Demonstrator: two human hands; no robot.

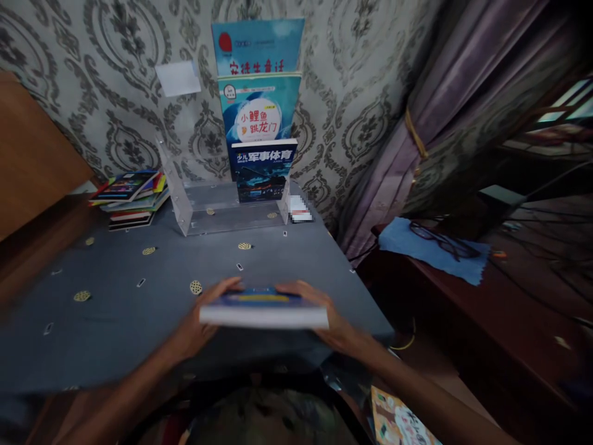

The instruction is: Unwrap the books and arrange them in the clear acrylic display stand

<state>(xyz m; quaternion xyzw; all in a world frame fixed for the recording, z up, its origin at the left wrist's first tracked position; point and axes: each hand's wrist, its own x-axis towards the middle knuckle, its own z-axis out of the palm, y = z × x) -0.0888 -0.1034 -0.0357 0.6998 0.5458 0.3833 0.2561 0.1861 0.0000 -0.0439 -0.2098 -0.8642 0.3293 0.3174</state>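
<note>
Both hands grip a thick book (264, 309) by its two ends, holding it flat just above the near edge of a grey cloth-covered table (115, 303). Its white page edges face me, and its dark blue cover has a yellow band. My left hand (206, 315) holds the left end, and my right hand (319, 315) holds the right end. Ahead, a clear acrylic rack (178, 198) stands on the table with several upright magazines, the front one a dark blue magazine (264, 170). Both hands are well short of it.
A stack of colourful books (132, 198) lies left of the rack. Small gold and dark pieces dot the cloth. To the right, a blue cloth (435, 247) with glasses lies on a dark wooden surface. Purple curtains hang beyond, and a picture book (398, 420) lies below.
</note>
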